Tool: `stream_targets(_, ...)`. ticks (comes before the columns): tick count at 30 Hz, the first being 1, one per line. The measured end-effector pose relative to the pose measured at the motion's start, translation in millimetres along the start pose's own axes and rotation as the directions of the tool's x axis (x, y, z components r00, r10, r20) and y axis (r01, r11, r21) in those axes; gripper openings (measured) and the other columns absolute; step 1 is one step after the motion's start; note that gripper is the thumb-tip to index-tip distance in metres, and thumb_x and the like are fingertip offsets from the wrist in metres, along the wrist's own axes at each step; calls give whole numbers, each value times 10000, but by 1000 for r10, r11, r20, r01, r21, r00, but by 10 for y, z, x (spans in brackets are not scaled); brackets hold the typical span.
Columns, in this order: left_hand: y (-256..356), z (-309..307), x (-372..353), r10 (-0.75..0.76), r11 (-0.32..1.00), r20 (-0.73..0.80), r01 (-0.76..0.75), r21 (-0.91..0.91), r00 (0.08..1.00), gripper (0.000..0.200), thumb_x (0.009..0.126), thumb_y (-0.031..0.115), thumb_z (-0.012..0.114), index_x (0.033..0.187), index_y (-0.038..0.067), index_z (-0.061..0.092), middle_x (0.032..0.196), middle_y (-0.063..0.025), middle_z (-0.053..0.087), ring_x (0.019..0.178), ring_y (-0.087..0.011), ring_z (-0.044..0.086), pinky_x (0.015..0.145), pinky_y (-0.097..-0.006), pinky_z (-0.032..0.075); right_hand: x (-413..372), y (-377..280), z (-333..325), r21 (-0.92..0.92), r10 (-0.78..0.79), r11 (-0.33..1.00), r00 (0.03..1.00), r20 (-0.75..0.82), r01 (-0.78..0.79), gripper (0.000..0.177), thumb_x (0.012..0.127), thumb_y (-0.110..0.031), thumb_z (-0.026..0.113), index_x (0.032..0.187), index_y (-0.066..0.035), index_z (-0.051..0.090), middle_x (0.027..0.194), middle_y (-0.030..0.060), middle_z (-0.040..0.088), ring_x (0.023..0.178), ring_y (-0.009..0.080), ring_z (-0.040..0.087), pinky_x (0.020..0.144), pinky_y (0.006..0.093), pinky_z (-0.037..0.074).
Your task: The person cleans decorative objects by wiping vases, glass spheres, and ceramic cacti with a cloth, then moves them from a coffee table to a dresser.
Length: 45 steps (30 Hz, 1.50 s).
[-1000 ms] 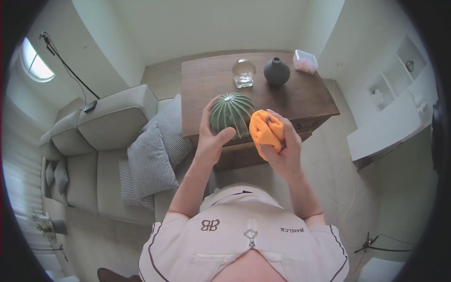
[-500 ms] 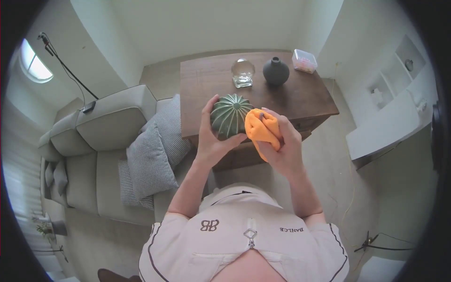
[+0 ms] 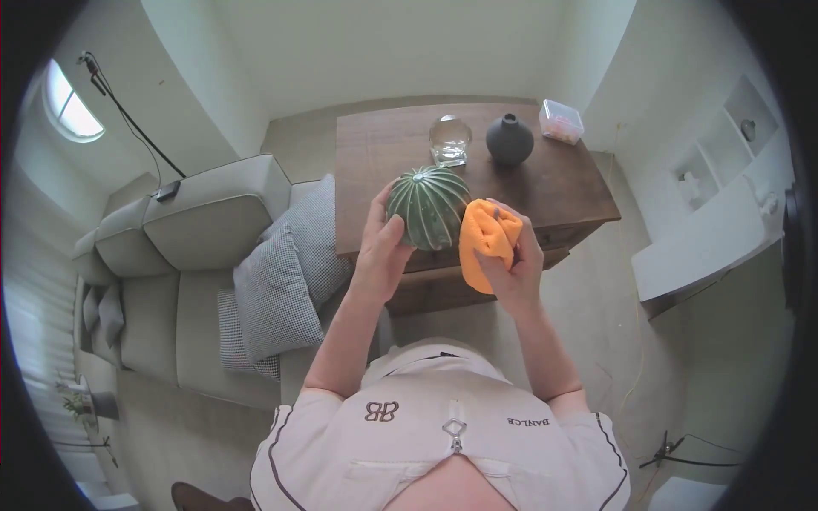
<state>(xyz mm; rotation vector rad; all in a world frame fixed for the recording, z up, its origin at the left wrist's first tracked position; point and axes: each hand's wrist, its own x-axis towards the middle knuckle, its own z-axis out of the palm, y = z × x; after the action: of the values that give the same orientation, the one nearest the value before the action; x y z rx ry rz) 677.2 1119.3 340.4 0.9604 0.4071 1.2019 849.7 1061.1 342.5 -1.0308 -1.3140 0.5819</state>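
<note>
A green ribbed, cactus-like ornament [image 3: 428,209] is held up by my left hand [image 3: 382,247], with the thumb against its lower left side. My right hand [image 3: 516,271] grips a bunched orange cloth [image 3: 487,243] just right of the ornament, at its right edge. Whether cloth and ornament touch is hard to tell. Behind them on the wooden cabinet [image 3: 375,145] stand a clear glass ball on a glass base [image 3: 450,141] and a dark grey round vase [image 3: 509,140].
A clear plastic box [image 3: 561,122] sits at the cabinet's back right corner. To the left is a grey sofa [image 3: 204,221] with checked cushions [image 3: 277,294]. White wall shelves [image 3: 724,140] and a white surface [image 3: 699,251] are at the right. A tripod [image 3: 665,450] stands lower right.
The ornament has tilted, showing more of its ribbed side. My left thumb has shifted from below it to its left side. My right hand and the cloth have moved slightly right.
</note>
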Motion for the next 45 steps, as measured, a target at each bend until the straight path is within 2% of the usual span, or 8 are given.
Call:
stream_targets(6, 35, -102, 3, 5, 1000, 45, -6, 18, 999, 766, 796, 379, 734, 1341, 115, 264, 1171, -109, 501, 970, -175, 580, 805, -303, 539, 19, -36, 14, 105, 101, 989, 995, -9, -100, 428, 778, -154, 652, 1186, -92, 540, 1165, 59, 585, 907, 136, 557, 701, 249, 475)
stream_targets(12, 49, -145, 12, -30, 999, 27, 31, -42, 999, 644, 871, 447, 623, 1321, 115, 304, 1198, -60, 512, 949, -150, 583, 735, -331, 547, 41, -9, -14, 229, 184, 955, 982, 32, -187, 464, 790, -199, 689, 1206, -105, 506, 1025, 14, 557, 794, 118, 532, 663, 275, 495)
stream_targets(18, -74, -315, 75, -52, 993, 193, 72, -99, 980, 883, 797, 501, 689, 1424, 83, 229, 1367, -125, 389, 1204, -235, 463, 950, -372, 445, 83, -104, -29, 251, 208, 941, 973, 104, -228, 399, 750, -174, 644, 1127, -82, 548, 1130, 27, 568, 854, 131, 531, 680, 266, 448)
stream_targets(24, -283, -396, 48, -43, 953, 344, 142, -268, 938, 731, 854, 434, 644, 1382, 56, 307, 1261, -99, 516, 1118, -221, 542, 883, -361, 496, 106, -98, -58, 260, 332, 899, 936, 118, -352, 499, 751, -241, 685, 1191, -72, 521, 1014, 4, 568, 833, 118, 534, 695, 259, 451)
stream_targets(30, -115, -286, 92, 2, 997, 211, 14, -76, 977, 772, 764, 420, 748, 1314, 58, 346, 1207, -123, 498, 1093, -240, 538, 897, -364, 491, 128, -129, -166, 124, 170, 976, 983, 62, -177, 403, 787, -140, 658, 1174, -96, 556, 1207, 43, 577, 903, 134, 564, 692, 252, 485)
stream_targets(36, 85, -188, 99, -17, 978, 196, -24, 207, 980, 946, 619, 407, 864, 1346, 76, 356, 1237, -131, 502, 1088, -233, 556, 932, -352, 479, 178, -197, -202, -123, -124, 981, 970, 209, 151, 395, 803, -77, 654, 1185, -32, 561, 1128, 108, 621, 831, 159, 593, 730, 242, 487)
stream_targets(42, -19, -183, 106, -32, 999, 161, 27, 34, 986, 988, 669, 429, 828, 1399, 47, 283, 1284, -147, 463, 1141, -228, 519, 954, -350, 466, 147, -173, -127, -140, -130, 978, 979, 159, 153, 349, 779, -74, 647, 1111, -46, 541, 1198, 154, 590, 791, 161, 575, 739, 254, 470)
stream_targets(45, -119, -131, 88, -10, 990, 172, 34, -136, 985, 772, 824, 443, 667, 1369, 30, 309, 1246, -119, 514, 1121, -230, 538, 875, -353, 498, 82, -74, -67, -121, -131, 982, 985, 116, 145, 425, 778, -90, 657, 1170, -34, 502, 1226, 152, 570, 935, 212, 588, 784, 280, 492)
